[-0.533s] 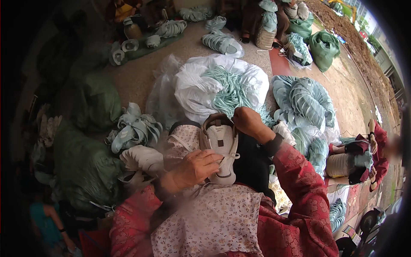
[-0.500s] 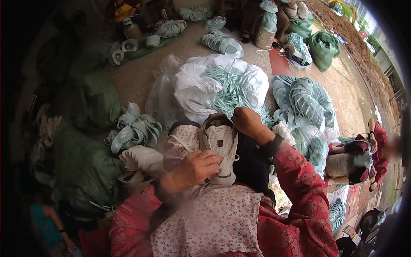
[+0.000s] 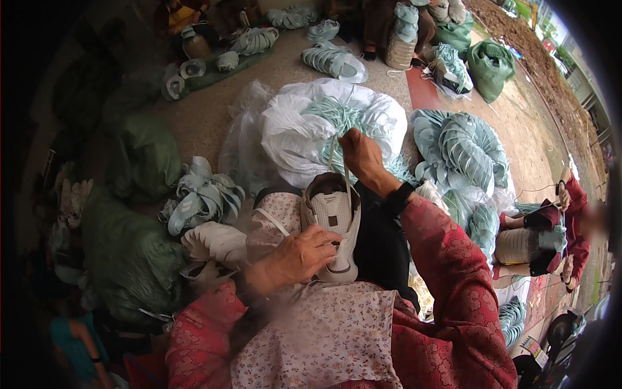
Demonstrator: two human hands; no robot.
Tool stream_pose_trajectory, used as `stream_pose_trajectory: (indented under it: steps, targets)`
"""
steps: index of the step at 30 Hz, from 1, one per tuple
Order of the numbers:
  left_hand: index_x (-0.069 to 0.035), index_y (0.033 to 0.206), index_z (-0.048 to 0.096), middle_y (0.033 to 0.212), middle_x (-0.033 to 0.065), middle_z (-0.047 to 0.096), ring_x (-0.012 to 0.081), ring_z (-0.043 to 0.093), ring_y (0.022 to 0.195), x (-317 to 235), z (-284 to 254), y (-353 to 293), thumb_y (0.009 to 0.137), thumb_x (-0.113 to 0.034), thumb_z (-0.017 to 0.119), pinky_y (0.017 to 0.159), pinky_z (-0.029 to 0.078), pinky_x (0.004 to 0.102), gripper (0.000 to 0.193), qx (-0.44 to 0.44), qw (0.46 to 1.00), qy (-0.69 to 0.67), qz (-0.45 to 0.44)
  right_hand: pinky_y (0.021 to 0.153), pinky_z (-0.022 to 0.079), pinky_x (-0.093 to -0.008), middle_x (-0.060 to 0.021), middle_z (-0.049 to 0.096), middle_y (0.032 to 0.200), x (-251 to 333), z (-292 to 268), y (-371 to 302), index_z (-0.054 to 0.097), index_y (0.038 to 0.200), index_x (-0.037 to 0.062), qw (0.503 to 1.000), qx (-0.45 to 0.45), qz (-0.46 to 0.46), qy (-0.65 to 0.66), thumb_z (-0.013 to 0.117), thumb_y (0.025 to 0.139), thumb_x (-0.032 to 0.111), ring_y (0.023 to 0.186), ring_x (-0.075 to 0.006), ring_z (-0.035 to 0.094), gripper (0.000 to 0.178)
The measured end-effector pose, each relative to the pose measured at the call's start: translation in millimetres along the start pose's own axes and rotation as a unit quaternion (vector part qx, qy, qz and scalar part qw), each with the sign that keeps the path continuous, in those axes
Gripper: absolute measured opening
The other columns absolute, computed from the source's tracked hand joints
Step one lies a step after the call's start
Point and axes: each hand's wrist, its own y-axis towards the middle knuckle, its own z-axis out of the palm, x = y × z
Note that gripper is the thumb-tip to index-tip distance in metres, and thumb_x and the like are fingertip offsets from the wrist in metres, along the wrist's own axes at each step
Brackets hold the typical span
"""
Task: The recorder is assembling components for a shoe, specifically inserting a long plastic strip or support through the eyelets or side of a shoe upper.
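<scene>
1. Floral apron [image 3: 324, 337], pale with small print, lay across the person's lap at the lower edge, between red patterned sleeves [image 3: 453, 292].
2. Left hand [image 3: 301, 256] was closed around the lower side of a white shoe upper [image 3: 334, 223], fingers curled over its edge and thumb on top.
3. The white shoe upper stood upright over the lap, just above the apron, its perforated face turned toward the camera.
4. Right hand [image 3: 361, 155] was raised above the upper, fingers pinched shut on a thin pale thread [image 3: 348, 185] that ran down to the upper's top edge.
5. Stack of white uppers [image 3: 214, 241] lay just left of the left hand.
6. Bundle of pale green uppers [image 3: 201, 198] sat beyond that stack, beside dark green sacks [image 3: 139, 155].
7. Open white sack [image 3: 304, 129], holding pale green pieces, stood behind the right hand.
8. Large heap of pale green uppers [image 3: 460, 152] lay to the right of the sack.
9. Another person in red [image 3: 570, 223] sat at the right edge, with a hand on a white-and-green bundle.
10. More green bundles [image 3: 334, 59] and a filled green sack [image 3: 489, 65] lay farthest off on the concrete floor [image 3: 201, 126].
</scene>
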Motion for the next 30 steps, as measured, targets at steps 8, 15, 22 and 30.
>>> stream_pose_trajectory:
  steps: [8,15,22,30]
  targets:
    - [-0.003,0.087,0.064,0.102,0.0057,0.064,0.0182,0.058,0.092,11.0,-24.2,2.8,0.088,-0.015,0.064,0.079,0.048,0.0292,0.012,0.051,0.974,-0.196,-0.101,0.057,0.047,-0.0321,-0.0025,0.056,0.068,4.5,-14.4,-12.5,0.058,0.087,0.0044,0.837,0.019,0.206,0.507,0.055,0.094,0.02,0.058,-0.0168,0.056,0.017]
    - [-0.012,0.074,0.053,0.053,-0.0027,0.037,0.0092,0.032,0.043,63.6,-141.0,-75.1,0.098,-0.029,0.051,0.042,0.026,0.0268,0.029,-0.174,0.677,-0.687,-0.197,0.039,0.021,-0.0213,0.0099,0.026,0.058,-24.4,-142.7,-57.0,0.04,0.073,0.0189,0.66,0.045,0.18,0.728,0.054,0.098,0.022,0.044,-0.0046,0.023,0.029]
    - [-0.006,0.089,0.061,0.051,-0.0032,0.031,0.0092,0.028,0.045,95.6,-214.1,-191.8,0.104,-0.031,0.043,0.046,0.029,0.0262,0.034,-0.443,0.555,-0.704,-0.024,0.043,0.021,-0.0224,0.0068,0.027,0.059,-218.3,-261.9,-169.9,0.043,0.077,0.0173,0.637,-0.189,0.205,0.719,0.051,0.099,0.017,0.048,-0.005,0.026,0.024]
    - [-0.014,0.106,0.065,0.083,-0.0031,0.059,0.0122,0.058,0.072,125.3,-209.1,-310.1,0.096,-0.032,0.06,0.062,0.046,0.0291,0.022,-0.706,0.431,-0.513,-0.23,0.044,0.045,-0.0362,-0.0127,0.062,0.061,-304.8,-214.4,-284.8,0.058,0.066,0.001,0.909,0.03,0.412,-0.062,0.064,0.081,0.026,0.049,-0.0211,0.061,0.03]
